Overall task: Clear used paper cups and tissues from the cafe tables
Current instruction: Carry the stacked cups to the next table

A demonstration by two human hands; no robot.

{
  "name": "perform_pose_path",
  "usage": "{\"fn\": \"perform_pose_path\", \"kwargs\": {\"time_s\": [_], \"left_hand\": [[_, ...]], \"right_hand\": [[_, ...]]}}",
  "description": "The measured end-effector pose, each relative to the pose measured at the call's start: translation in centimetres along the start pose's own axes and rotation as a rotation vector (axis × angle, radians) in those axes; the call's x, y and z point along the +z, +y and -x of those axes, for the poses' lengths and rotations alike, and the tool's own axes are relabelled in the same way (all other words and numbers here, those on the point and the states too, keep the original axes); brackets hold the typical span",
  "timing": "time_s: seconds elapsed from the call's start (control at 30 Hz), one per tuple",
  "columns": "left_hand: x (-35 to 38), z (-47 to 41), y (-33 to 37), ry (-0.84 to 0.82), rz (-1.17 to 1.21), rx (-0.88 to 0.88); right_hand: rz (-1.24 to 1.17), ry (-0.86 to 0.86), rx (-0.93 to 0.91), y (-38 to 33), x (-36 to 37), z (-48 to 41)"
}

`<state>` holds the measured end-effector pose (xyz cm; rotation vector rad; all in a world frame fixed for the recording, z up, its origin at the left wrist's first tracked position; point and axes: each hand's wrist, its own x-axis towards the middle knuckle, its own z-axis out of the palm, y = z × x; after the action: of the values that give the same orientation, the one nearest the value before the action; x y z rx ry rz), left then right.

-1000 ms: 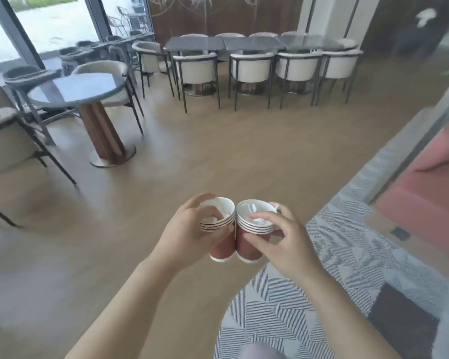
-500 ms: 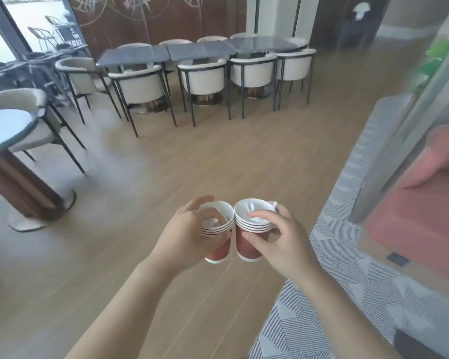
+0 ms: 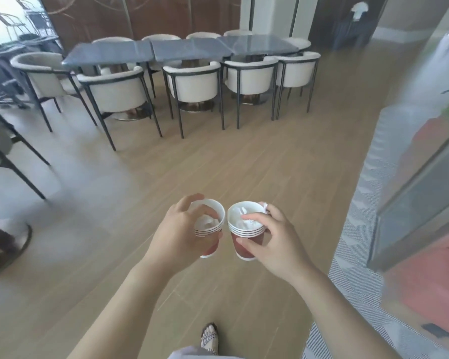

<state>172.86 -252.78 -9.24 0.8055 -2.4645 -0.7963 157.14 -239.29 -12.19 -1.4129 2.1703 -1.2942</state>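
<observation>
The left hand [image 3: 176, 229] grips a nested stack of red paper cups w/ white rims [image 3: 211, 229], its fingers [image 3: 192, 199] curled round the side. The right hand [image 3: 275, 242] grips a second red cup stack [image 3: 246, 235], thumb laid over the rim. Both stacks are upright, just beside each other, above the wooden floor [image 3: 244, 164] and well apart from the long grey tabletop [image 3: 187, 49]. Crumpled white tissue [image 3: 244, 222] sits inside the top cups. Nesting prob. lets 2 hands carry many cups; the thumbs keep the tissue in.
</observation>
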Motion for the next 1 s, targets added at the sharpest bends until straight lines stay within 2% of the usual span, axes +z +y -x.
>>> {"fn": "perform_pose_path", "kwargs": {"time_s": [0.23,0.4,0.53,0.77,1.0], "left_hand": [[4.4,-19.1,-3.1,-0.094,-0.099,0.151],[10.6,-32.4,-3.9,-0.230,-0.109,0.267],[15.6,-44.6,-3.9,-0.268,-0.119,0.313],[20.5,-65.4,-2.7,-0.243,-0.097,0.303],[25.6,-82.5,-4.9,-0.185,-0.034,0.205]], "right_hand": [[0.061,0.116,0.120,6.9,-1.6,-14.9],[0.095,0.193,0.265,14.7,-3.7,-23.6],[0.115,0.233,0.303,21.5,-7.0,-33.2],[0.142,0.223,0.290,30.4,-14.0,-51.7],[0.110,0.217,0.259,39.1,-17.3,-69.2]]}}
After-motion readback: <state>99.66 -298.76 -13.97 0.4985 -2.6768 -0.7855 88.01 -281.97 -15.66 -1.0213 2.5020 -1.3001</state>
